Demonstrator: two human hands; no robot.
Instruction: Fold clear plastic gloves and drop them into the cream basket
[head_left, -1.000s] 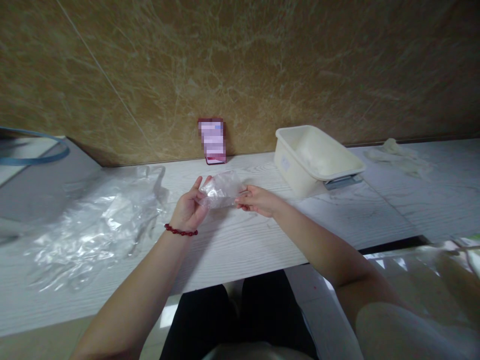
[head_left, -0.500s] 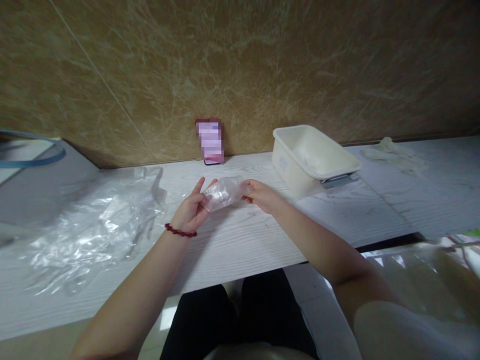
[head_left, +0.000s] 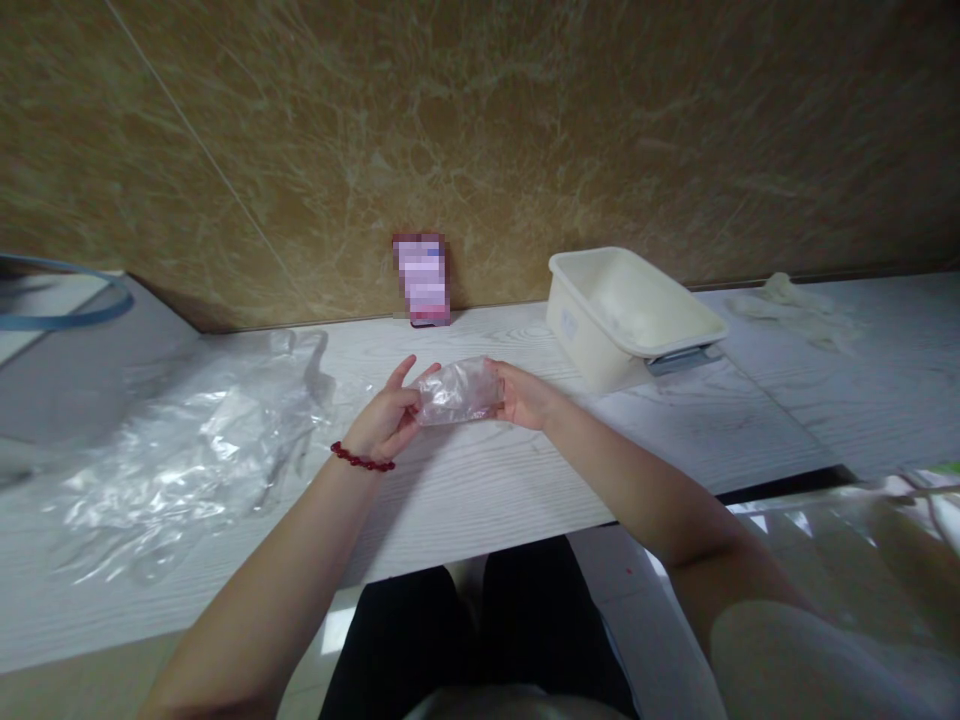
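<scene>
Clear film [head_left: 217, 440] lies heaped on the counter [head_left: 472, 480]; the left hand [head_left: 384, 418] pinches one end of a small clear bag [head_left: 456, 390], the right hand [head_left: 519, 396] grips the other, suspending it between them; handling it seems the step, the next move likely needing a gentle hold

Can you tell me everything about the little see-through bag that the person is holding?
The small bag looks like thin, clear plastic, wrinkled and shiny, with bright white glints. It's roughly oblong and lies mostly sideways. The left grip holds one end and the right grip holds the other. It's in front of the white, wood-patterned tabletop, nearer the person than the phone. I can't tell if it's sealed or has anything inside.
</scene>
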